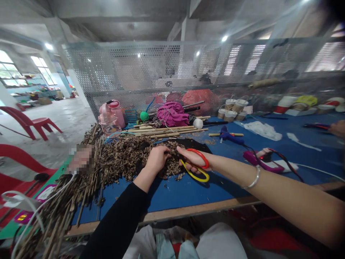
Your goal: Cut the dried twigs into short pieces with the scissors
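Note:
A heap of brown, crinkled dried plant material [126,158] lies on the blue tabletop, with long bare stems reaching toward the lower left. My left hand [156,160] is at the heap's right part, fingers curled and pinched on some of the dried pieces. Close by on the right, my right hand [192,158] holds a pair of scissors [202,178] with one red and one yellow handle loop. Its thumb points toward the left hand. The scissors' blades are hidden. A piece of black cloth [199,144] lies behind my right hand, and loose crumbs are scattered around.
Thin sticks [167,131], a purple cloth bundle [172,114], and a pink bottle [117,111] stand behind the heap. A blue glue gun [231,136] and purple device [265,161] with cords lie right. Another person's hand [338,128] shows at far right. A perforated screen [151,75] closes the back.

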Action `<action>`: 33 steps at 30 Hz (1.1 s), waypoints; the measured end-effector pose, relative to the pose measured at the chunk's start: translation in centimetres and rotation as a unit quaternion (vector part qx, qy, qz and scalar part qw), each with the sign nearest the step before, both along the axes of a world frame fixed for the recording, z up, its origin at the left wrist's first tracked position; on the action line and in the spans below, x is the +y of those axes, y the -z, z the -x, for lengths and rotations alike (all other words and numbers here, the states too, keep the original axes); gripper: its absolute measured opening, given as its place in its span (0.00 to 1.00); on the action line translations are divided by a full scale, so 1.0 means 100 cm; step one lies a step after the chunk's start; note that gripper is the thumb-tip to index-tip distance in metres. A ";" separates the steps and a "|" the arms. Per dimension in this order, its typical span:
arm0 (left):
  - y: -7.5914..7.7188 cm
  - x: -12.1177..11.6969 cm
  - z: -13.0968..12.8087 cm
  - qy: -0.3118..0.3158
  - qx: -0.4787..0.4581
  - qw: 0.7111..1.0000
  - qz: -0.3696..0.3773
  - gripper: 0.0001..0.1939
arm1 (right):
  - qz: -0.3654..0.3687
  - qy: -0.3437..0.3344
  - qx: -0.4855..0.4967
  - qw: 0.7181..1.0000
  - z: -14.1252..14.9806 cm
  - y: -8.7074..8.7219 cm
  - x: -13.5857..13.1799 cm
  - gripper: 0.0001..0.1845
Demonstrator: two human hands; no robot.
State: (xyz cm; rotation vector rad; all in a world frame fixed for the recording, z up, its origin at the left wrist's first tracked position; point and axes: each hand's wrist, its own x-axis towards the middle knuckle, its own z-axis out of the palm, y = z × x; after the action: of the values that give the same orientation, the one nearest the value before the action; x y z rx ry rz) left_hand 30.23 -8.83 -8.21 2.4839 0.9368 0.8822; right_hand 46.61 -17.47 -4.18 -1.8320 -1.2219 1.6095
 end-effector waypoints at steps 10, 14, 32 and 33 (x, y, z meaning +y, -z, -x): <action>-0.007 0.000 0.002 -0.055 -0.069 0.995 0.044 0.11 | -0.022 0.030 -0.020 0.999 0.000 -0.002 -0.007 0.31; -0.003 0.009 0.001 -0.092 -0.137 0.978 0.124 0.14 | 0.004 0.025 0.108 0.994 -0.007 -0.020 -0.022 0.34; -0.006 -0.005 -0.009 -0.041 -0.210 0.937 0.275 0.10 | -0.021 0.008 0.095 0.995 0.003 -0.024 -0.026 0.35; -0.006 -0.006 -0.008 -0.048 -0.188 0.947 0.255 0.08 | -0.035 0.010 0.094 0.995 0.003 -0.022 -0.024 0.34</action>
State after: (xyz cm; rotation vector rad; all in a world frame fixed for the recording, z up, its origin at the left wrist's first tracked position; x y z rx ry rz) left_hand 31.05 -9.41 -7.63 1.7717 1.0002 0.9549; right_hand 46.27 -19.91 -2.02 -1.6038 -1.1578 1.6642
